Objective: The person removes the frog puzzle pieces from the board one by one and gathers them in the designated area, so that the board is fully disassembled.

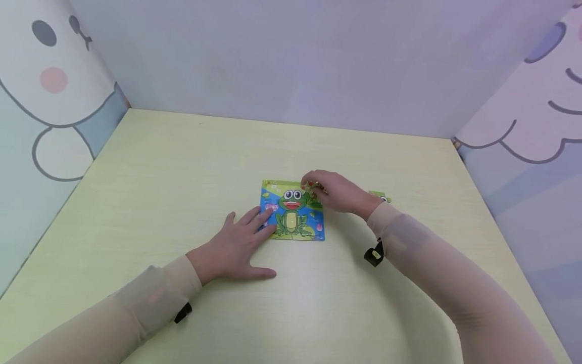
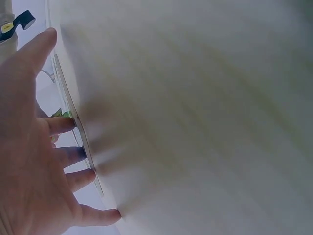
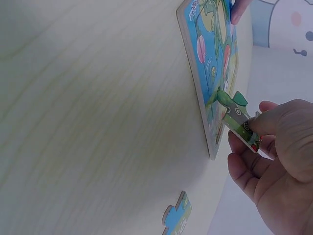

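A frog jigsaw puzzle (image 1: 292, 218) in a flat tray lies on the table, green along the top and blue around the frog. The left hand (image 1: 234, 247) rests at its left side, fingers spread, with some fingertips on the puzzle's edge. Over the upper right corner, the right hand (image 1: 336, 191) pinches a green puzzle piece (image 3: 238, 117) between thumb and fingers. In the right wrist view this piece is tilted, one end close to the board. Part of the corner lies hidden behind the right hand.
Another puzzle piece (image 1: 378, 194) lies on the table behind the right wrist, partly covered by it; the right wrist view shows a loose blue piece (image 3: 177, 215). The pale table (image 1: 200, 151) meets a wall at the back and painted panels at both sides.
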Action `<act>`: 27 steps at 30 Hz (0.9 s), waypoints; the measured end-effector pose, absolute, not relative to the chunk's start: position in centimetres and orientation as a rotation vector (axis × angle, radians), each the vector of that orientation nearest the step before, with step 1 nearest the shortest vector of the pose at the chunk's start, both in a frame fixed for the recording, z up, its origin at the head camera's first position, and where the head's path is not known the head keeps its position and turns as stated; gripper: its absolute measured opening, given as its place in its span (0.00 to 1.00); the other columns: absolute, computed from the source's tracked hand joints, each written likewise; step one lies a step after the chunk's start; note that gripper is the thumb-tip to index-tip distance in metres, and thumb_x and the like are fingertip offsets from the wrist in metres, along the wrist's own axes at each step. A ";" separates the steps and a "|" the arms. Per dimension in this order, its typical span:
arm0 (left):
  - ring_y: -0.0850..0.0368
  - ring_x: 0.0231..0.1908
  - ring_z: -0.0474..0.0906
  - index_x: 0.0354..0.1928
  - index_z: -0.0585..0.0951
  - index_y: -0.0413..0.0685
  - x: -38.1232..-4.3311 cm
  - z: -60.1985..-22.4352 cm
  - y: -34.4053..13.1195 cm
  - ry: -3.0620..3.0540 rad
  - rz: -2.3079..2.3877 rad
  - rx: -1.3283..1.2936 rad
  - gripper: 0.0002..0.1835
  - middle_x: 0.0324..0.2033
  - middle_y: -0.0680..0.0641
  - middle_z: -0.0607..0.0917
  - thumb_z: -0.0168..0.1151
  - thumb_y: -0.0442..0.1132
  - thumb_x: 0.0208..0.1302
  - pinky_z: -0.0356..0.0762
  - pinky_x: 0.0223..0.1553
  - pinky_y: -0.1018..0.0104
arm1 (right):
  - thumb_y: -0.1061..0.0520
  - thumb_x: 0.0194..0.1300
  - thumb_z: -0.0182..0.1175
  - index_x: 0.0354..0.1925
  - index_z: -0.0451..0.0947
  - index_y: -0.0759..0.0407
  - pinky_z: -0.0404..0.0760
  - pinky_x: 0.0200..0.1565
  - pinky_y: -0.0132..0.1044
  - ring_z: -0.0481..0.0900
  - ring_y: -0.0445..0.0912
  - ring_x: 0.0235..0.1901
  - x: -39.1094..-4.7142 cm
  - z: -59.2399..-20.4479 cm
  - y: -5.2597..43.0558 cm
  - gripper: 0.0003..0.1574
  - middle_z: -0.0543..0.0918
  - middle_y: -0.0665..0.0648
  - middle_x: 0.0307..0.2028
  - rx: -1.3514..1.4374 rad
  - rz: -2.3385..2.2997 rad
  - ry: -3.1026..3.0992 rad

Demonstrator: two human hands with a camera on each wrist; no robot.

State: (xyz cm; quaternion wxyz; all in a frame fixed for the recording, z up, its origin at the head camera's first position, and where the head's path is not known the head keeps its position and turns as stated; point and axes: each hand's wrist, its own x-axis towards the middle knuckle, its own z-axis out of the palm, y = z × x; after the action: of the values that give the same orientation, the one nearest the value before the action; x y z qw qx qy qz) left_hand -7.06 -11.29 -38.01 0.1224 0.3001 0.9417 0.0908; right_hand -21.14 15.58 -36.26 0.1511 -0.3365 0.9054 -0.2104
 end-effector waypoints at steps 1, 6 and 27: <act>0.35 0.81 0.51 0.78 0.67 0.51 -7.1 -38.0 -11.3 2.748 0.267 0.876 0.53 0.83 0.42 0.57 0.62 0.77 0.60 0.59 0.66 0.17 | 0.65 0.77 0.56 0.62 0.77 0.58 0.81 0.62 0.49 0.81 0.52 0.54 -21.1 -36.2 15.6 0.18 0.83 0.58 0.59 -0.954 -0.620 2.596; 0.35 0.81 0.51 0.79 0.67 0.52 -7.0 -38.1 -11.3 2.745 0.272 0.874 0.53 0.83 0.42 0.57 0.62 0.77 0.60 0.59 0.66 0.17 | 0.65 0.79 0.53 0.63 0.77 0.60 0.82 0.59 0.49 0.82 0.52 0.51 -21.1 -36.0 16.2 0.19 0.84 0.59 0.58 -0.931 -0.672 2.599; 0.35 0.81 0.52 0.78 0.68 0.52 -7.0 -38.2 -11.8 2.762 0.245 0.875 0.52 0.83 0.42 0.58 0.61 0.76 0.61 0.59 0.66 0.18 | 0.65 0.79 0.50 0.61 0.79 0.64 0.80 0.55 0.54 0.83 0.55 0.51 -21.8 -33.2 27.0 0.19 0.86 0.64 0.54 -0.718 -0.533 2.706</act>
State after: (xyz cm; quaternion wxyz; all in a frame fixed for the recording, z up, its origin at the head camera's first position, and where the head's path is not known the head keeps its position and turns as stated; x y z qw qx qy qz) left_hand -6.97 -11.79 -38.19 0.1167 0.2989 0.9434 0.0838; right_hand -21.75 26.95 -33.18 0.1450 -0.2494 0.9394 -0.1852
